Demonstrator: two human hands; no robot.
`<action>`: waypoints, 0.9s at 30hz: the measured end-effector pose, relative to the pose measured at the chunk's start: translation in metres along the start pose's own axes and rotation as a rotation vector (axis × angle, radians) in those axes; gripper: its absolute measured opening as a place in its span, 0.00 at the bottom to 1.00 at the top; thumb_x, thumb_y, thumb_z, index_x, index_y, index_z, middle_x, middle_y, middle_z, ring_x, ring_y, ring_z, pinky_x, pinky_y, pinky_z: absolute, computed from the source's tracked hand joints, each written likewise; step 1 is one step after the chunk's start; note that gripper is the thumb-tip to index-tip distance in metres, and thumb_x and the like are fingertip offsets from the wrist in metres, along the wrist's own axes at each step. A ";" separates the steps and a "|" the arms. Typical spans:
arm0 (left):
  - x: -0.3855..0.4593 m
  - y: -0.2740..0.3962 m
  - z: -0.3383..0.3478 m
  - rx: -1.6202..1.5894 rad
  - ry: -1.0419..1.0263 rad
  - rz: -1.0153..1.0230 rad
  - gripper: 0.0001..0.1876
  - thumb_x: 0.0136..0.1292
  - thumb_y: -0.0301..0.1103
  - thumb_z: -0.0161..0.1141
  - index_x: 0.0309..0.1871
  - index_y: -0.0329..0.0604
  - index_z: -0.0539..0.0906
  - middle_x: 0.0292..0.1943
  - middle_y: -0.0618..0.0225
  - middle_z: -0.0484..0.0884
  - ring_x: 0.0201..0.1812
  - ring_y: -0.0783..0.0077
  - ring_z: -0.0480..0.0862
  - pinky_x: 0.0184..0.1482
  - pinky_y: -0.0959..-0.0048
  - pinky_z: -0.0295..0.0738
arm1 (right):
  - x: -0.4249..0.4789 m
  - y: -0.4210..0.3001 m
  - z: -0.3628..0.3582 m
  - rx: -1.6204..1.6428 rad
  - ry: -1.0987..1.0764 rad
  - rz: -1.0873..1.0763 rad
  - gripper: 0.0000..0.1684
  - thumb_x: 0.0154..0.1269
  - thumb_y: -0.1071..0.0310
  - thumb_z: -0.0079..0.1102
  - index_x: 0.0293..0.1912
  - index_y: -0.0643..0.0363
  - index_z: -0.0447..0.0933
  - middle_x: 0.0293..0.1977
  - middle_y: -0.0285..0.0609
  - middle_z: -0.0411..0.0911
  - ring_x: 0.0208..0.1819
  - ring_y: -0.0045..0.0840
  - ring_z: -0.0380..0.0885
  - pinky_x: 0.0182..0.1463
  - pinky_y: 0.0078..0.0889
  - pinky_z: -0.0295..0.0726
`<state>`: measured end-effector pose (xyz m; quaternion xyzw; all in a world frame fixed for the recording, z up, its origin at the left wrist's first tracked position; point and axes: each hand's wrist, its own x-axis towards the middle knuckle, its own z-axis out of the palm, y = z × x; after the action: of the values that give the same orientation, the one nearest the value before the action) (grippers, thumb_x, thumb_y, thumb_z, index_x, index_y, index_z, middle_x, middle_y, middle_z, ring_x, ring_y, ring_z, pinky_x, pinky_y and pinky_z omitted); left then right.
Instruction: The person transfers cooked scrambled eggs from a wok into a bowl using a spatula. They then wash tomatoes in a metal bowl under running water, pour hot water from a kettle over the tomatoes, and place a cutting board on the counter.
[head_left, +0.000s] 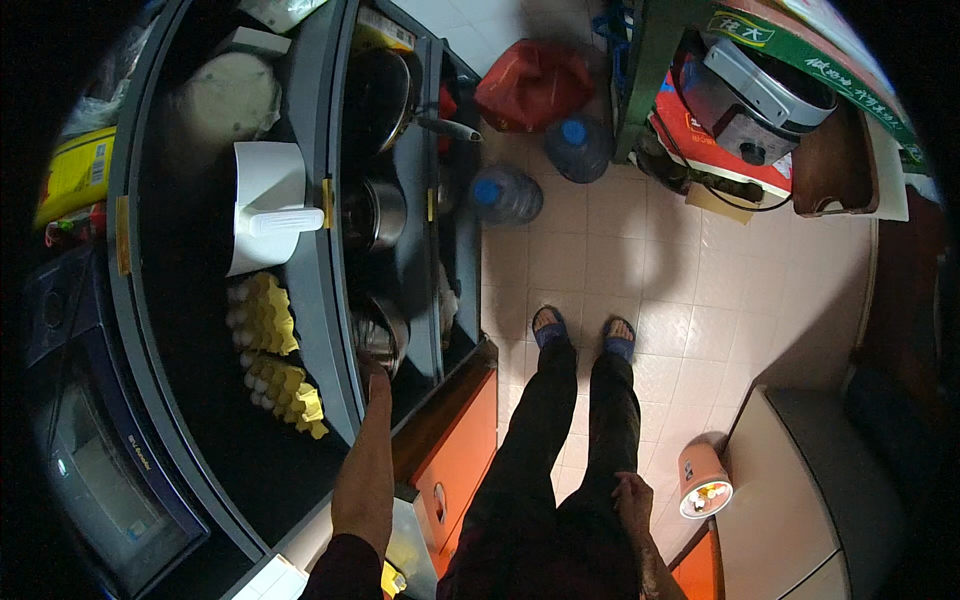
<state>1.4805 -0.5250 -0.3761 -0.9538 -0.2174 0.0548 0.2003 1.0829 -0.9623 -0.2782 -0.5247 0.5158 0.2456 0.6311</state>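
My left hand (374, 366) reaches into the middle level of the grey metal shelf rack (315, 225). It is at the near side of a shiny metal pot (380, 337); its fingers are mostly hidden in shadow, so a grip cannot be made out. Farther along that level sit a smaller metal pot (388, 213) and a dark frying pan (379, 97) whose handle juts out. Beside my right thigh hangs my right hand (634, 498), with fingers curled and no object visible in it.
Above are egg cartons (274, 315), a white container with a handle (270, 206) and a microwave oven (112, 450). Water jugs (517, 196) and a red bag (534, 86) stand on the tiles. An electric cooker (757, 105) sits opposite; a pink bin (703, 480) stands right.
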 end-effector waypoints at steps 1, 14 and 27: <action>-0.001 0.001 0.002 0.012 -0.005 0.001 0.20 0.68 0.39 0.60 0.59 0.40 0.73 0.49 0.54 0.79 0.47 0.54 0.83 0.47 0.58 0.80 | 0.001 -0.001 0.000 0.009 0.002 -0.011 0.14 0.78 0.66 0.50 0.49 0.64 0.80 0.23 0.36 0.77 0.20 0.14 0.71 0.26 0.18 0.71; 0.048 -0.021 0.050 0.812 -0.327 0.447 0.30 0.69 0.38 0.61 0.73 0.42 0.68 0.62 0.52 0.77 0.56 0.56 0.82 0.51 0.61 0.79 | 0.008 -0.005 0.006 0.013 -0.018 -0.043 0.14 0.77 0.66 0.50 0.49 0.64 0.80 0.23 0.37 0.78 0.19 0.14 0.71 0.24 0.18 0.71; 0.114 0.190 -0.100 -0.764 -0.164 0.048 0.34 0.74 0.50 0.51 0.77 0.42 0.59 0.69 0.45 0.71 0.66 0.46 0.76 0.63 0.51 0.73 | 0.008 0.005 0.010 -0.033 0.065 0.016 0.15 0.76 0.65 0.50 0.49 0.65 0.81 0.23 0.36 0.78 0.20 0.14 0.72 0.25 0.20 0.71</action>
<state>1.6772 -0.6684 -0.3636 -0.9569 -0.2149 0.0506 -0.1886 1.0854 -0.9535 -0.2887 -0.5386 0.5362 0.2421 0.6032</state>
